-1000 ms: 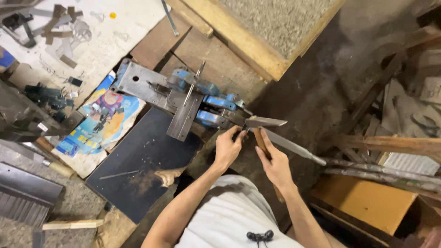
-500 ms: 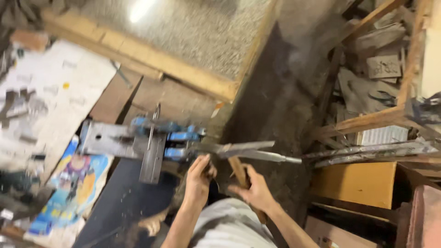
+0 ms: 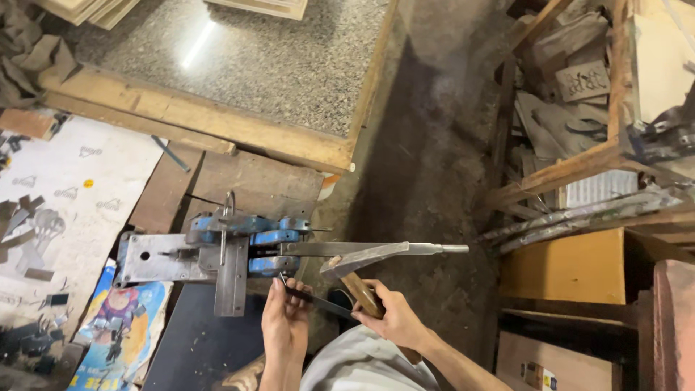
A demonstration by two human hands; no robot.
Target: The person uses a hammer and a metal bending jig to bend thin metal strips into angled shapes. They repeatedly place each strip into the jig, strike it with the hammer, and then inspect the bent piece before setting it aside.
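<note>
My left hand (image 3: 284,324) pinches a thin dark metal strip (image 3: 318,301) just below the blue jaws of a floor-mounted metal bender (image 3: 239,242). My right hand (image 3: 394,318) grips the wooden handle of a hammer (image 3: 362,262), whose grey steel head lies just under the bender's long lever bar (image 3: 376,248). The strip runs from the jaws toward my right hand. The bender sits on a grey steel plate (image 3: 156,259) bolted over wooden boards.
A granite slab in a wooden frame (image 3: 253,65) lies ahead. Metal offcuts are scattered over white sheets (image 3: 65,210) at left, with a colourful printed sheet (image 3: 116,318) below. Wooden racks of scrap (image 3: 579,145) and an orange box (image 3: 572,268) crowd the right side.
The view has tilted forward, showing more of the granite slab. My hands stay near the bender; the hammer head now sits under the lever bar and my left hand is closer to the jaws.
</note>
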